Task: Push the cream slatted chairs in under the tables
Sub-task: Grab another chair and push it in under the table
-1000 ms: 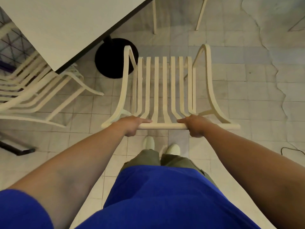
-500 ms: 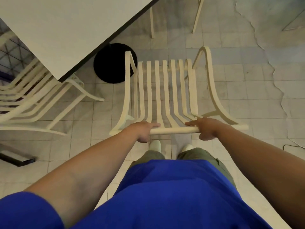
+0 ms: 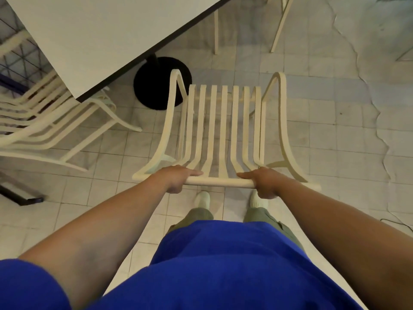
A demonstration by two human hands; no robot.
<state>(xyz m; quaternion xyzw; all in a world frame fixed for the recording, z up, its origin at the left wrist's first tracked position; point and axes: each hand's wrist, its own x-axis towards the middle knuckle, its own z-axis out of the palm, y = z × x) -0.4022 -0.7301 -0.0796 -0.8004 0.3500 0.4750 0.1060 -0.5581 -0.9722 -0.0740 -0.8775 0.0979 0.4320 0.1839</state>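
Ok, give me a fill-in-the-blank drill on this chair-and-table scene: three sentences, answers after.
1. The left hand and right hand grip the top rail of a slatted chair coloured ____.
2. The table stands on a round base coloured ____.
3. A second slatted chair sits partly under the table on the person's ____ side.
Answers: cream; black; left.

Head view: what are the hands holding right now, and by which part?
Both grip the cream slatted chair by its top back rail: the left hand left of the middle, the right hand right of it, bare rail between them.
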